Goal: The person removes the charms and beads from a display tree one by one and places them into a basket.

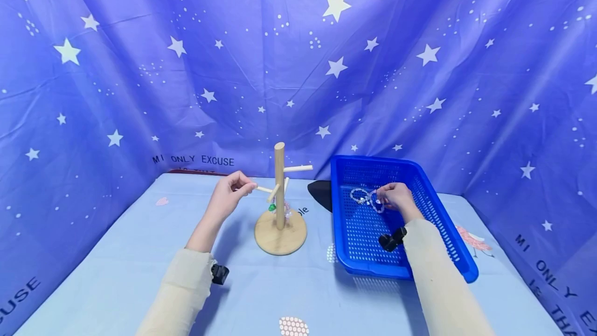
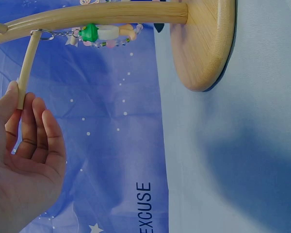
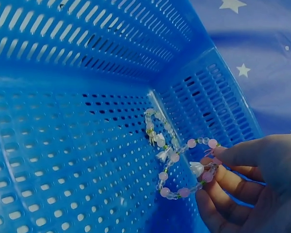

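A wooden stand [image 1: 280,211] rises from a worktop [image 1: 242,294]. At the stand's left, the left hand [image 1: 228,191] pinches the tip of a wooden peg [image 2: 28,70] projecting from the post; a beaded charm with a green piece [image 2: 89,32] hangs by a chain from this same peg, close to the post. To the stand's right sits a blue basket [image 1: 373,269]. Within it, the right hand [image 1: 398,198] grasps a pink-and-clear beaded bracelet [image 3: 183,192] between thumb and fingers. A second bracelet [image 3: 160,140], nearer the stand, lies in the basket. Star-printed cloth [image 1: 261,66] hangs behind the stand.
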The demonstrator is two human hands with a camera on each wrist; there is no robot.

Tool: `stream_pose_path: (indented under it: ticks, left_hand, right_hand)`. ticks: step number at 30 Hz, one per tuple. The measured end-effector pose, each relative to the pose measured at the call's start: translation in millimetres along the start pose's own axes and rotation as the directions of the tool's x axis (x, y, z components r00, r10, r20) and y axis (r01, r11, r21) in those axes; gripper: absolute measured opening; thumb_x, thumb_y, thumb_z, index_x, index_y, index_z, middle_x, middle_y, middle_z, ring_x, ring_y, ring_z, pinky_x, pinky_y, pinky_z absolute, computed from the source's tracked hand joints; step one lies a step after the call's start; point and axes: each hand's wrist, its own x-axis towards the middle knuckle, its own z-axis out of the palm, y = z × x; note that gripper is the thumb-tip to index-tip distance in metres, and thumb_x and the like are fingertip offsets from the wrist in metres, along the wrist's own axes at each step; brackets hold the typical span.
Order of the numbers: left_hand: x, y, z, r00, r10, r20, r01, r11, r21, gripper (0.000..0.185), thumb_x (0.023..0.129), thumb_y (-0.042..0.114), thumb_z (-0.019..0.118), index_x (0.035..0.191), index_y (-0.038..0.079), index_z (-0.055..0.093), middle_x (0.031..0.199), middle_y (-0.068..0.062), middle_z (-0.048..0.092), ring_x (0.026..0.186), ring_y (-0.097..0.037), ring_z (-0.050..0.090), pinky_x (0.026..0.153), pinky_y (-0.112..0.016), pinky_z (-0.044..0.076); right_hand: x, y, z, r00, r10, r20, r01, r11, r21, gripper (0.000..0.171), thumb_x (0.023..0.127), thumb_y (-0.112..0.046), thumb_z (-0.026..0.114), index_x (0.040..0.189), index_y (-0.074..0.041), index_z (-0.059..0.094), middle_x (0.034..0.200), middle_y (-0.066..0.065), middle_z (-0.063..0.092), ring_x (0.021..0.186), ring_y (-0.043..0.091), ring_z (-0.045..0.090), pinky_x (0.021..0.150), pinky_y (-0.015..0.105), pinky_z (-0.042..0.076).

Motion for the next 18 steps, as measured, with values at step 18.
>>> stream_pose_path:
  ticks: [18]
  left_hand:
    - [-3.6, 11.1, -0.2, 1.000, -0.011, 0.004, 0.011, 1.000, -0.004, 0.014, 0.094, 0.010, 0.069, 0.093, -0.004, 0.065, 0.076, -0.005, 0.062, 0.066, -0.009, 0.051, 0.057, -0.019, 0.040]
  right_hand:
    - [2.5, 10.4, -5.1, 0.994, 0.056, -0.090, -0.061, 0.997, -0.050, 0.028, 0.099, -0.011, 0.052, 0.117, 0.005, 0.067, 0.096, 0.014, 0.070, 0.080, 0.017, 0.063, 0.069, 0.030, 0.058]
